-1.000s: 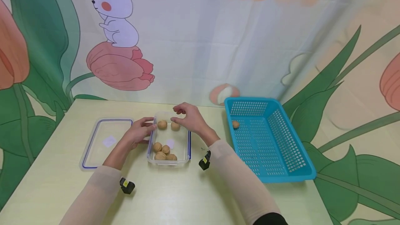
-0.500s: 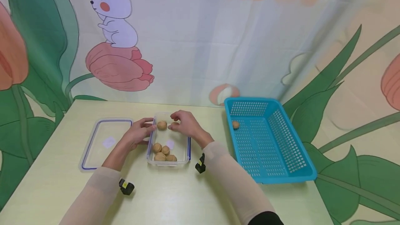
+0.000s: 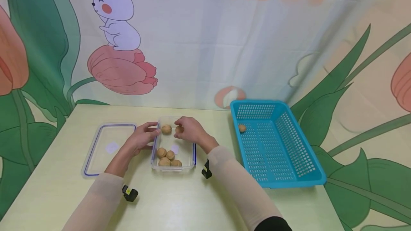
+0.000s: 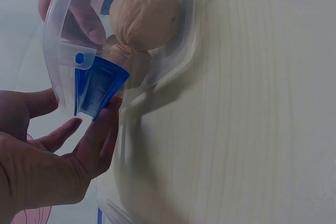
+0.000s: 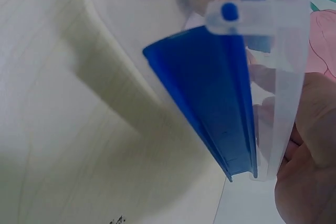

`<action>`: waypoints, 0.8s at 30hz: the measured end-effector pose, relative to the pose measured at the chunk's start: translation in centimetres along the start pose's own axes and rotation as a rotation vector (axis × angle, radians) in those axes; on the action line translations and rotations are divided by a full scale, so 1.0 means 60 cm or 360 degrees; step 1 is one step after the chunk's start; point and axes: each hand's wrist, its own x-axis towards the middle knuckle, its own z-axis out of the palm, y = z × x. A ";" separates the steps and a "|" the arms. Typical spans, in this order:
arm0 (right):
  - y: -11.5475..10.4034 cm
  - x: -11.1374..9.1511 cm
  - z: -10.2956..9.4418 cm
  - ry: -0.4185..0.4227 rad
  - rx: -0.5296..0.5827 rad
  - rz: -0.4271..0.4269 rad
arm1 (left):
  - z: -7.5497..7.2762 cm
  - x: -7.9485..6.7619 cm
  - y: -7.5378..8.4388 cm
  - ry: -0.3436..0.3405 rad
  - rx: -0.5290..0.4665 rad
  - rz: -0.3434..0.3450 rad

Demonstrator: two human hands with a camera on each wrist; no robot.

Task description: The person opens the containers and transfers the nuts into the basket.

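Observation:
A clear plastic food container (image 3: pixel 184 167) with blue latches holds several walnuts. At its left side my left hand (image 3: pixel 145 137) grips the wall, thumb at the rim; in the left wrist view the fingers touch a hanging blue latch (image 4: pixel 100 85). My right hand (image 3: pixel 191 130) reaches over the far right part of the container, its thumb and fingers around a walnut (image 3: pixel 179 129) that is partly hidden. Another walnut (image 3: pixel 166 129) lies to its left. A cluster of walnuts (image 3: pixel 165 162) sits at the near end. In the right wrist view, the container's wall partly covers the right hand (image 5: pixel 310 145).
Left of the container lies its clear lid (image 3: pixel 99 152) with a blue seal. A blue plastic basket (image 3: pixel 279 152) stands at the right, with one walnut (image 3: pixel 242 128) at its left wall. Behind the table (image 3: pixel 167 202) hangs a printed curtain (image 3: pixel 192 45).
My right hand has lowered into the far part of the container, and its fingers have closed around the right-hand walnut. The left hand has stayed at the container's side.

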 end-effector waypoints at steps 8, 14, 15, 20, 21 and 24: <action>0.014 0.003 0.010 -0.0041 -0.0128 -0.0066 | 0.005 -0.001 -0.002 -0.0014 -0.0006 0.0002; 0.012 0.005 0.015 -0.0071 -0.0234 -0.0125 | 0.003 -0.009 -0.001 -0.0023 -0.0009 0.0013; 0.012 0.006 0.015 -0.0076 -0.0245 -0.0135 | 0.002 -0.010 0.000 -0.0026 -0.0012 0.0017; 0.009 0.008 0.013 -0.0027 -0.0208 -0.0164 | -0.003 -0.008 0.001 -0.0031 -0.0030 0.0022; 0.009 0.008 0.012 -0.0014 -0.0188 -0.0167 | -0.003 -0.006 0.002 -0.0034 -0.0032 0.0024; 0.008 0.008 0.008 -0.0007 -0.0128 -0.0165 | -0.004 -0.002 0.003 -0.0044 -0.0029 0.0022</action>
